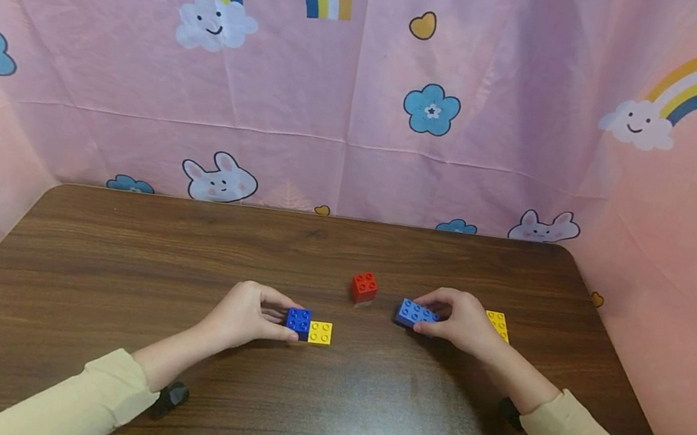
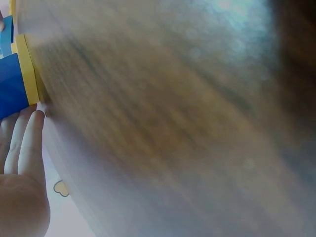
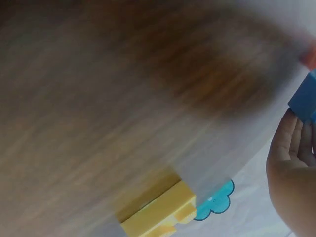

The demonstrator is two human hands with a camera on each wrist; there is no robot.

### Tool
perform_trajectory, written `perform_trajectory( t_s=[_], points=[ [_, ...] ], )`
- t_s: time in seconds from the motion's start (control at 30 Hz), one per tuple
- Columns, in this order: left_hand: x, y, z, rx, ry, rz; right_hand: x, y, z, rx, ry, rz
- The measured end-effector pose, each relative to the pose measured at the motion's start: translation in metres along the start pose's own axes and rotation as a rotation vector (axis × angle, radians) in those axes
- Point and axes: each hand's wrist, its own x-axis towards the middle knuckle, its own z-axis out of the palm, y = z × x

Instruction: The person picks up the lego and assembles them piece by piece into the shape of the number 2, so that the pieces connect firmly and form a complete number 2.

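In the head view my left hand [image 1: 243, 317] pinches a dark blue brick [image 1: 298, 322] that sits on the left part of a yellow brick [image 1: 320, 332]. The left wrist view shows the blue brick [image 2: 12, 86] above the yellow one [image 2: 28, 71], with the left fingers [image 2: 30, 143] against them. My right hand [image 1: 466, 324] grips a lighter blue brick [image 1: 415, 314] between thumb and fingers. That brick [image 3: 303, 101] appears at the right edge of the right wrist view.
A red brick [image 1: 364, 288] stands between the hands, a little farther back. Another yellow brick [image 1: 497, 325] lies behind the right wrist, partly hidden. The brown wooden table [image 1: 176, 242] meets a patterned pink cloth [image 1: 299, 100] at its back edge.
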Motion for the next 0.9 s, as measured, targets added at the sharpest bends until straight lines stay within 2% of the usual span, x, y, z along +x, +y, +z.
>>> perform_trajectory(
  t_s=[0.47,0.6,0.9],
  points=[
    [0.000,0.000,-0.002,-0.003,-0.005,0.004,0.002,-0.010,0.000,0.020,0.006,-0.003],
    [-0.001,0.001,-0.002,-0.013,-0.001,-0.008,0.002,-0.013,0.000,0.025,0.001,-0.024],
    [-0.002,0.002,-0.001,-0.016,-0.004,0.010,0.004,-0.024,0.004,0.018,-0.011,-0.073]
  ],
)
